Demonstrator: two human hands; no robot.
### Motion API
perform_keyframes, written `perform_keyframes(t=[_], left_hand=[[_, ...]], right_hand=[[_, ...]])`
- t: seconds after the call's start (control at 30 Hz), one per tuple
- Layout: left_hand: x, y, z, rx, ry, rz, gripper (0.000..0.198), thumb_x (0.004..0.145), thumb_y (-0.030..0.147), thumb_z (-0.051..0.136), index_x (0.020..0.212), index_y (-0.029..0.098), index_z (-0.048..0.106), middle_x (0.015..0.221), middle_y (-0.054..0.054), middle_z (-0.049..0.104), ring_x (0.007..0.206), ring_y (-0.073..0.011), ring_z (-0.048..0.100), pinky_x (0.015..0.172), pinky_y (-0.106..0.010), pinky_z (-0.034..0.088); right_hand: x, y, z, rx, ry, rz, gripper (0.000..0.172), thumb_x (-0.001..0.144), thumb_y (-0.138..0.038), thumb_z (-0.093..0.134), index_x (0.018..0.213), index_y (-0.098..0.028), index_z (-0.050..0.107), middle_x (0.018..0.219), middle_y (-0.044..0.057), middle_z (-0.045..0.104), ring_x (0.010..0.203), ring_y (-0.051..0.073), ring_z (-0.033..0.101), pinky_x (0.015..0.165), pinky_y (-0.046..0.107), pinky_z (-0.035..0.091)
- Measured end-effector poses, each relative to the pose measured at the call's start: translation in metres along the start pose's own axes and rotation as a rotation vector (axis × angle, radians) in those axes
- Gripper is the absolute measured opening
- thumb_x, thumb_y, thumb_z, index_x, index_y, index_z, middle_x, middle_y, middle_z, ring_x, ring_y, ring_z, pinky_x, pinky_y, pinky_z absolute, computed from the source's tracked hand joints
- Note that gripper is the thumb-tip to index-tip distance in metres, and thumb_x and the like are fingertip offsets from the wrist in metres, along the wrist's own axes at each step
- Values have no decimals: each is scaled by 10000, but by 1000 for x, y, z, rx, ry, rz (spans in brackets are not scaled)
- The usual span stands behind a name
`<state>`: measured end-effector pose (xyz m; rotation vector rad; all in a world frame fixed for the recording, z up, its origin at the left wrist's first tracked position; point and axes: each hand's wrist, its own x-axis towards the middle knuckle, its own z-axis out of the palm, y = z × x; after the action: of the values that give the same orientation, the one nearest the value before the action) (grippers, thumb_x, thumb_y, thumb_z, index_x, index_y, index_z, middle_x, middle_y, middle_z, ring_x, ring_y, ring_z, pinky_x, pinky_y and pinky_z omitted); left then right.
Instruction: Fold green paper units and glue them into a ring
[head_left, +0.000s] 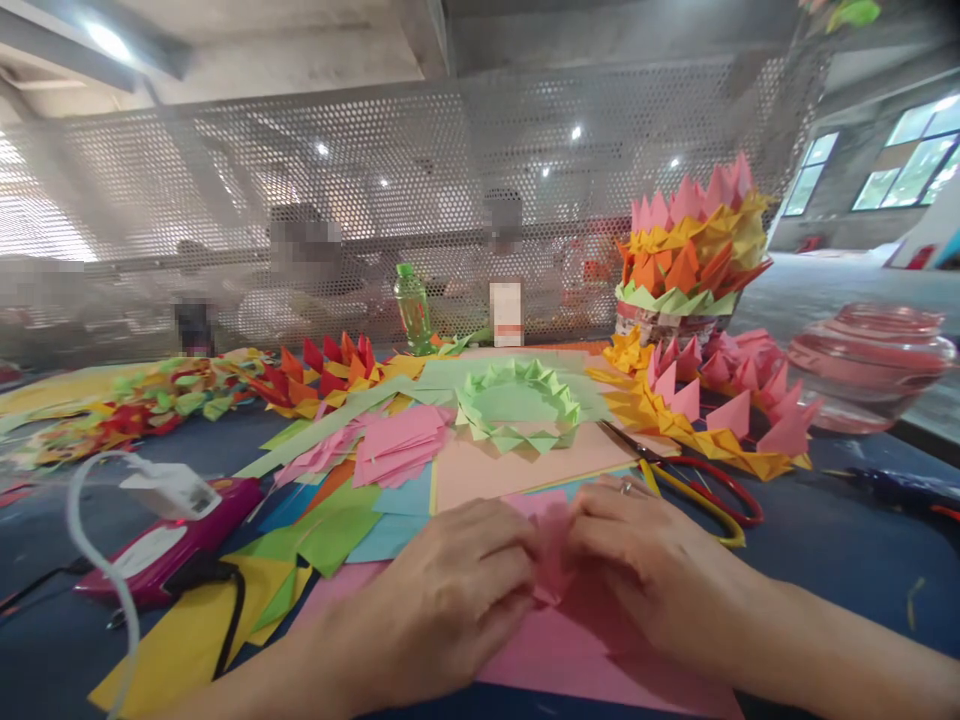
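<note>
Between my two hands is a small piece of pink paper [553, 545], folded and slightly blurred. My left hand [457, 590] pinches its left side with curled fingers. On the other side, my right hand [637, 560], with a ring on one finger, grips the paper too. Both hands rest over a large pink sheet [600, 660]. Just beyond them lies a peach sheet [495, 475], and on the paper behind it sits a ring of folded pale green paper points [517, 437]. A stack of pink paper slips [397, 445] lies left of that ring.
Red-handled scissors [724, 490] and a yellow-handled pair lie right of my hands. A purple power strip [165, 545] with a white charger stands left. Tiered folded-paper rings [690, 245], a plastic jar [870, 365] and a green-capped bottle [412, 308] stand farther back, before a perforated metal screen [450, 150].
</note>
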<state>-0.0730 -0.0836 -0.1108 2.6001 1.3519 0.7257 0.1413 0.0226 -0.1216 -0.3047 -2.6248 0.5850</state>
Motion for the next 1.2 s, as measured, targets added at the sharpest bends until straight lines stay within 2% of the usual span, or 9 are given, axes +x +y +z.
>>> perform_keyframes(t=[0.13, 0.23, 0.4, 0.47, 0.6, 0.83, 1.07, 1.2], left_hand=[[-5, 4, 4, -94, -34, -22, 125, 980, 149, 516, 947, 162, 635, 941, -41, 651, 911, -156, 603, 826, -273, 463], [-4, 1, 5, -285, -49, -70, 123, 954, 130, 577, 926, 168, 690, 963, -34, 661, 931, -135, 620, 841, -231, 470], [1, -4, 6, -485, 6, -301, 70, 863, 156, 720, 826, 197, 762, 849, 1, 632, 808, -107, 619, 722, -193, 474], [2, -4, 7, -477, 24, -357, 68, 858, 168, 726, 809, 205, 757, 829, 12, 626, 794, -108, 611, 712, -207, 464], [1, 0, 9, -385, 69, -383, 101, 852, 135, 700, 767, 190, 697, 838, 21, 616, 804, -108, 600, 735, -235, 443], [2, 3, 14, -326, 87, -425, 172, 785, 73, 679, 698, 177, 574, 832, 28, 591, 800, -116, 582, 729, -255, 419], [4, 3, 15, -306, 79, -444, 181, 740, 34, 648, 691, 175, 546, 798, 36, 576, 767, -110, 565, 700, -248, 408], [6, 2, 16, -324, 76, -447, 168, 738, 36, 640, 693, 174, 556, 802, 34, 580, 760, -106, 563, 689, -239, 408]], right_hand=[[-2, -2, -1, -61, 7, -171, 269, 778, 20, 525, 835, -197, 673, 864, 0, 685, 821, 167, 560, 761, 318, 354], [-5, -6, -5, -71, -82, -201, 273, 808, -2, 527, 877, -213, 687, 887, -18, 693, 858, 158, 577, 806, 318, 367], [-3, -14, -16, -55, -256, -211, 333, 785, 29, 540, 946, -204, 716, 978, -14, 710, 903, 146, 610, 814, 268, 422], [0, -16, -20, -48, -289, -206, 353, 771, 43, 530, 947, -194, 723, 992, -4, 713, 921, 152, 625, 825, 264, 439], [2, -17, -23, -60, -333, -187, 383, 738, 61, 508, 934, -182, 730, 991, 18, 707, 923, 177, 638, 813, 280, 469], [3, -17, -26, -45, -325, -230, 407, 784, 45, 487, 974, -215, 736, 993, 38, 719, 914, 186, 649, 815, 293, 483], [5, -21, -30, -58, -414, -209, 412, 768, 53, 484, 1001, -191, 721, 1039, 25, 715, 948, 186, 653, 855, 308, 488], [4, -21, -30, -49, -422, -197, 400, 782, 59, 482, 987, -190, 718, 1038, 25, 718, 947, 180, 661, 846, 290, 492]])
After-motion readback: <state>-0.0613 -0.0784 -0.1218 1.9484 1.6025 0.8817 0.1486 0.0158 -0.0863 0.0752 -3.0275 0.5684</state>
